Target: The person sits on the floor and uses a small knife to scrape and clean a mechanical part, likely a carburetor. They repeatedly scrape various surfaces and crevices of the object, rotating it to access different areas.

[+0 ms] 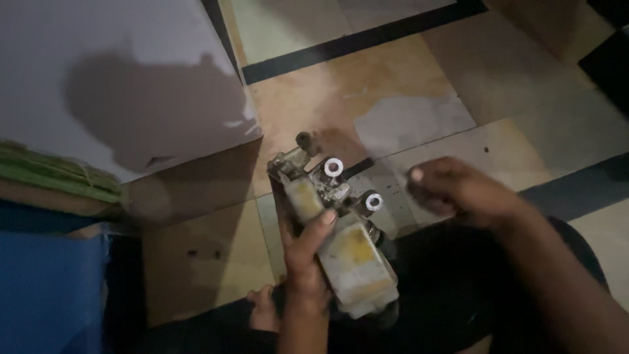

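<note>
My left hand (306,255) grips a worn, dirty metal motor-like part (344,252) with yellowish patches, held over my lap. Two shiny round washers or bushings (333,166) sit on its upper end, the second one (374,202) lower right. A small knob sticks out at its top left. My right hand (452,190) hovers just right of the part with its fingers loosely curled, blurred, apart from the metal. Whether something small lies in those fingers cannot be made out.
A tiled floor (406,118) with dark stripes lies below. A white sheet or board (111,78) covers the upper left. Green and brown flat items (52,177) and blue cloth (46,295) are at the left edge. My bare toes (262,308) show near the bottom.
</note>
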